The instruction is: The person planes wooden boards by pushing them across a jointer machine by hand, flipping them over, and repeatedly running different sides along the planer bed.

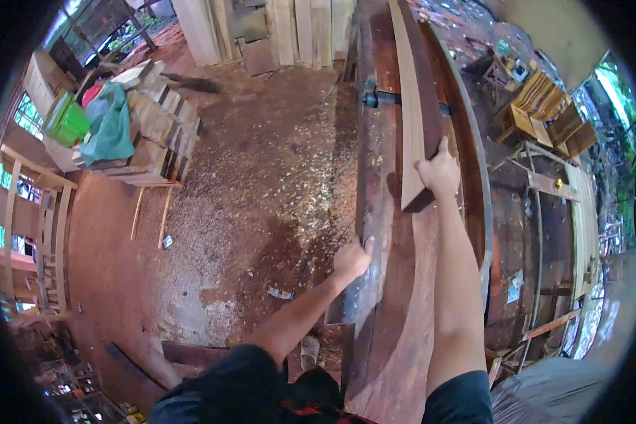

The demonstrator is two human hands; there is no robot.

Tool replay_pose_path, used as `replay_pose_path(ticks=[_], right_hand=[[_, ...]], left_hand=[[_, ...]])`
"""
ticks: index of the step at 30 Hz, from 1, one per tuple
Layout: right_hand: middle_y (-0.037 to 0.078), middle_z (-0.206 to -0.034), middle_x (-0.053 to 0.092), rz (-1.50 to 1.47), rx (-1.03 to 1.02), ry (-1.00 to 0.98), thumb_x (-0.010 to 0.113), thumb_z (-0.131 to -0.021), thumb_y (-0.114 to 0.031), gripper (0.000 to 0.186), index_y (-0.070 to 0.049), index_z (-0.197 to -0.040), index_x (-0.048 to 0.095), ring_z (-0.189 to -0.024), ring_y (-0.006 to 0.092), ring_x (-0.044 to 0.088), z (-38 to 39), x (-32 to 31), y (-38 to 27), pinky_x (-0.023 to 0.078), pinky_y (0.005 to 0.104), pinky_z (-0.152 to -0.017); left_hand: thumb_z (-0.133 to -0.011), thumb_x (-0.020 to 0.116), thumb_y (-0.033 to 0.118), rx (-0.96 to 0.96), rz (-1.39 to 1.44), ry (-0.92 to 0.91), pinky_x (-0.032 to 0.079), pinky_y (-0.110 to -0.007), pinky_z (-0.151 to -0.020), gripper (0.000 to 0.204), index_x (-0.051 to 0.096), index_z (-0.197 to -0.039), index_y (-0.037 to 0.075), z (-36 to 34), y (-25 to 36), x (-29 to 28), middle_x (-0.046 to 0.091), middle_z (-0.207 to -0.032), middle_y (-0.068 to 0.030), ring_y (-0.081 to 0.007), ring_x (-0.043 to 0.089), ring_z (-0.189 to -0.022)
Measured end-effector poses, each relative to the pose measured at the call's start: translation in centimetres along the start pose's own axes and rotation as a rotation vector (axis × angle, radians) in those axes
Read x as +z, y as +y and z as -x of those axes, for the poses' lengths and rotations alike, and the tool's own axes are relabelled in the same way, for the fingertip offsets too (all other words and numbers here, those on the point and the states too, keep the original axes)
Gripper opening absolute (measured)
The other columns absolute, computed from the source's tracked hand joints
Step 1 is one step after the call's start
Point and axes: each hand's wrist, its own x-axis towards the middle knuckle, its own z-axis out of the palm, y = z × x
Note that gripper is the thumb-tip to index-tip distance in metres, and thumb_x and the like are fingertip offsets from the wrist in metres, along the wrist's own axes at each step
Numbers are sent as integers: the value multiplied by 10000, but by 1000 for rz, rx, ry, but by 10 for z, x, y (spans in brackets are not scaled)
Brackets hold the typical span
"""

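Two bare hands at work: the right hand (442, 173), approx. 2–3 o'clock, grasps the near end of a long timber (411, 127), thumb on the left side, fingers over the right – prob. to steer and steady it. Left hand (353, 258), 5 o'clock, touches the bench (403, 283) edge, thumb up, likely for support; can't tell if its fingers hook under. Timber lies lengthwise on the bench, pointing to 12–1 o'clock, over a dark crossbar (372, 99); squared, w/ one pale face, one dark red-brown. Bench is long, narrow, worn smooth. Shavings (325, 191) litter the floor. At 10 o'clock, rough planks (169, 113) stacked flat, w/ limp green cloth (109, 131) on top; at 12, upright boards (290, 32) – prob. leaned to save space.
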Motion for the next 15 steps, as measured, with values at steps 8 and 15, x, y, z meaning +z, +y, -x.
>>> replay_pose_path(ticks=[8,15], right_hand=[[295,-1216,682,-32,35,-18,683,-776,-364,908,-57,-1561,346,-1149,441,666,-166,16,-56,531,493,-1005],[259,-1297,662,-9,27,-22,677,-750,-299,944,-87,-1597,317,-1209,419,641,-305,50,-103,506,465,-1054]], left_hand=[[-1021,400,578,-106,-71,-184,566,-575,-752,721,548,-1217,-99,-7,10,-7,709,-851,-277,-474,706,-821],[-1033,310,633,-130,-63,-289,564,-577,-659,809,404,-1481,-34,-3,-11,-2,709,-868,-286,-457,704,-758]])
